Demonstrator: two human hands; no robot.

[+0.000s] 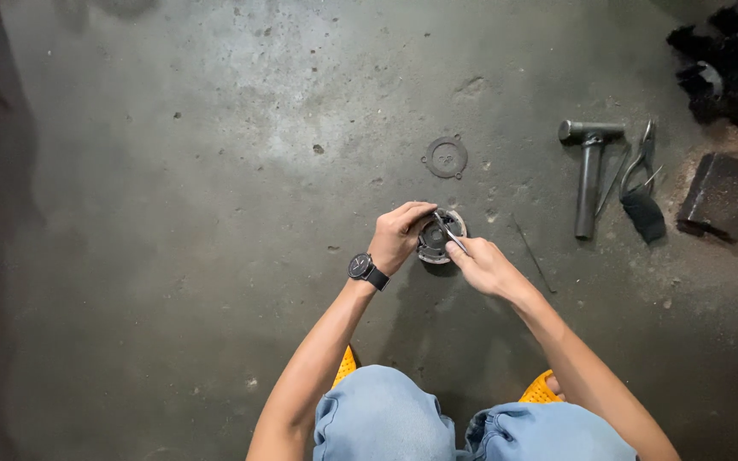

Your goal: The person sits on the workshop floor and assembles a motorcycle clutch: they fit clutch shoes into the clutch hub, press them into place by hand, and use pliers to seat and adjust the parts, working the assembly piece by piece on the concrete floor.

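A small round metal part point(439, 236), grey with a dark middle, rests on the concrete floor point(198, 171). My left hand point(399, 232) grips its left side; a black wristwatch point(366, 269) sits on that wrist. My right hand point(482, 265) holds a thin shiny metal tool point(452, 236) whose tip pokes into the top of the round part.
A flat ring-shaped gasket point(446, 157) lies beyond the part. To the right lie a metal hammer point(589, 171), pliers with a dark handle point(641, 183), a thin rod point(533, 253), a dark block point(721, 196) and black clutter point(732, 60). My knees and yellow sandals point(540, 390) fill the bottom.
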